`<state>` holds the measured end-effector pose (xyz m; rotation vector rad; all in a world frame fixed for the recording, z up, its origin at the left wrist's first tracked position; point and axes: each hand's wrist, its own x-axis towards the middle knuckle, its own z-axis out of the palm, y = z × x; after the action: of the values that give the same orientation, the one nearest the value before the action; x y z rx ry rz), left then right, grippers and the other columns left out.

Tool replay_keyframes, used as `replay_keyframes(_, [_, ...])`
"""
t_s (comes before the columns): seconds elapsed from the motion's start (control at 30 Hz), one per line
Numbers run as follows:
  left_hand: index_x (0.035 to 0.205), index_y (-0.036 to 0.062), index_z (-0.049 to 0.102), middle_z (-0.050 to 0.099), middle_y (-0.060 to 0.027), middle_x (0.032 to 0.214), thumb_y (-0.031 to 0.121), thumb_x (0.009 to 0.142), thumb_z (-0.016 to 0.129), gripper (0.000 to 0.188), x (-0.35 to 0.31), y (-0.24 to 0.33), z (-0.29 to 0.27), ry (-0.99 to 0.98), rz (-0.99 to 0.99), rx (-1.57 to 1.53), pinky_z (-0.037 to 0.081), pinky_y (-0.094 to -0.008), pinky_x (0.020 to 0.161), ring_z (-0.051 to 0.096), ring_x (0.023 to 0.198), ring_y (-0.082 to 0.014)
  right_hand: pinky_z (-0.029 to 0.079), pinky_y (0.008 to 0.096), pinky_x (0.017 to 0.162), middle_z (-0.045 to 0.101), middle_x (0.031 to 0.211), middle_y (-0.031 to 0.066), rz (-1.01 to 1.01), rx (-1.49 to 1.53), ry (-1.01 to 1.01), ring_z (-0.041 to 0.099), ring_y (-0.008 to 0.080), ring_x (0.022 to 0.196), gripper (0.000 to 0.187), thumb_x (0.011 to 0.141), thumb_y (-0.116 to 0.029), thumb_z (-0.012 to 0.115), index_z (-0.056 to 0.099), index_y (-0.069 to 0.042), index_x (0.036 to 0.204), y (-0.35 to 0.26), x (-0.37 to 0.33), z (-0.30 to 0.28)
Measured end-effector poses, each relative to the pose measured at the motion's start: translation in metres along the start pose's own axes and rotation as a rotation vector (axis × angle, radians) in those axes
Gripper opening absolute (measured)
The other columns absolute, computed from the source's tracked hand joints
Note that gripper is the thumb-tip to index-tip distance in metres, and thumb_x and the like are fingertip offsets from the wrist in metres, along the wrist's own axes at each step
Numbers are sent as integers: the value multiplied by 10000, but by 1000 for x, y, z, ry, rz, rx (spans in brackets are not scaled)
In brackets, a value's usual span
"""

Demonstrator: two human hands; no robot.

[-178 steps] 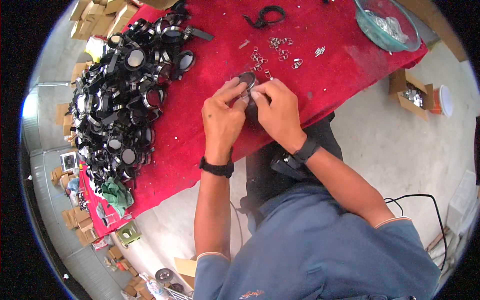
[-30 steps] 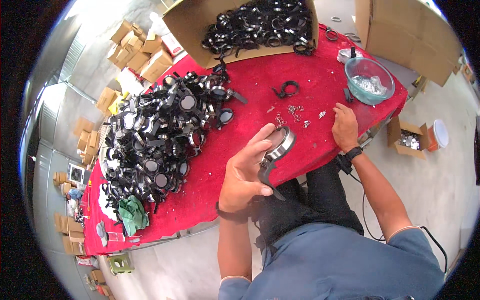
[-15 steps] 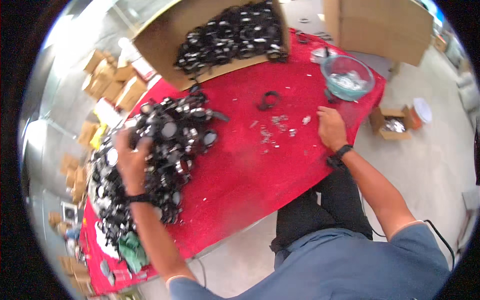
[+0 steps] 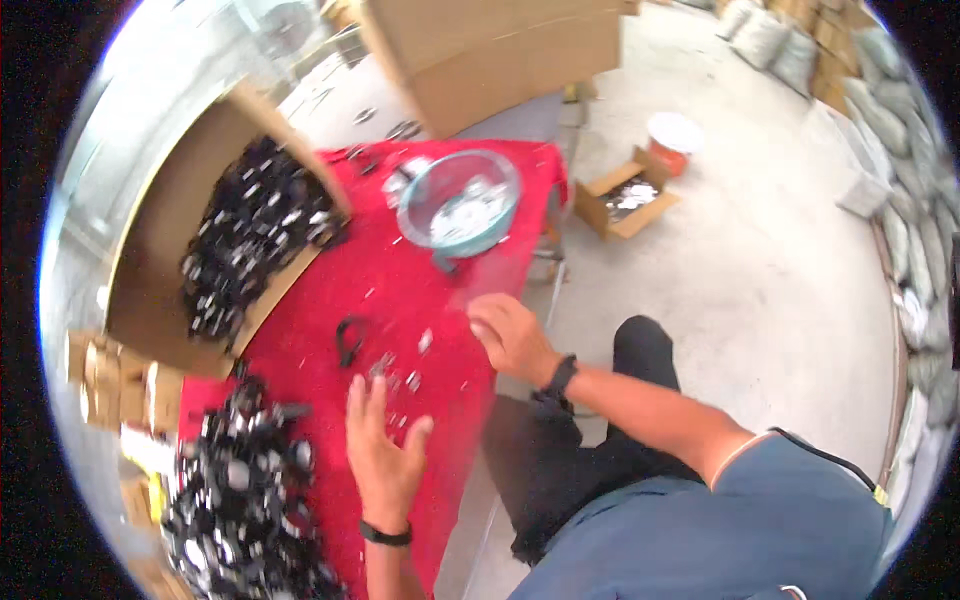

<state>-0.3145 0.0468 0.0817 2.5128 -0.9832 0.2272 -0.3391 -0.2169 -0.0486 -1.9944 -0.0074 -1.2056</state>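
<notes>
My left hand (image 4: 385, 455) is held over the red cloth (image 4: 330, 290), fingers spread and nothing visible in it. Just beyond its fingertips lie small clear and silvery bits (image 4: 385, 370) and a black looped band (image 4: 350, 340). My right hand (image 4: 510, 335) hovers at the table's right edge, its fingers curled in; whatever they hold, if anything, is hidden. Beyond it stands a clear bowl (image 4: 460, 207) partly filled with whitish pieces. At left, a heap of black bands with round shiny faces (image 4: 240, 490) spreads over the cloth.
A tipped cardboard box (image 4: 150, 270) full of similar black pieces stands at the far left. Another large carton (image 4: 520, 60) is behind the bowl. On the floor at right are a small open box (image 4: 625, 195), a white-lidded bucket (image 4: 673, 140) and stacked sacks (image 4: 900, 200).
The view has swung right. My left hand has left the black heap and come over the cloth, fingers spread. My right hand remains near the table's right edge, fingers still curled.
</notes>
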Motion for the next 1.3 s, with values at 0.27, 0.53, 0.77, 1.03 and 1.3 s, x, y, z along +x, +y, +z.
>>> replay_keyframes(0.27, [1638, -33, 397, 320, -308, 1716, 478, 1146, 469, 714, 26, 2, 94, -200, -320, -26, 157, -612, 1320, 237, 1602, -516, 554, 511, 903, 702, 1094, 228, 620, -528, -8, 679, 451, 1026, 270, 915, -111, 712, 678, -34, 1171, 355, -83, -207])
replay_keyframes(0.53, [1619, -58, 401, 335, -320, 1704, 409, 1163, 427, 654, 91, 34, 175, -363, -327, 301, 202, -594, 1313, 285, 1591, -498, 558, 501, 1006, 731, 1234, 248, 1049, -686, -201, 706, 406, 1144, 676, 812, -288, 887, 651, -54, 1400, 713, -100, -265])
replay_keyframes(0.77, [1627, -54, 388, 331, -317, 1707, 414, 1162, 429, 661, 136, 29, 239, -480, -375, 426, 201, -593, 1314, 281, 1594, -497, 558, 495, 1032, 733, 1274, 255, 1010, -630, -469, 701, 428, 1188, 696, 796, -325, 849, 647, -41, 1398, 841, -88, -223])
replay_keyframes(1.03, [1636, -50, 373, 326, -314, 1711, 419, 1161, 430, 670, 145, 20, 253, -526, -395, 454, 199, -592, 1316, 276, 1596, -496, 556, 556, 929, 736, 1079, 239, 845, -797, -526, 705, 464, 1053, 381, 953, -268, 647, 652, -70, 1279, 870, -102, -192])
replay_keyframes(1.3, [1645, -45, 358, 321, -311, 1714, 425, 1161, 431, 679, 138, 20, 244, -522, -408, 462, 196, -591, 1318, 271, 1599, -495, 571, 513, 870, 744, 1025, 213, 790, -722, -470, 719, 435, 1011, 315, 929, -254, 696, 691, -130, 1218, 848, -102, -184])
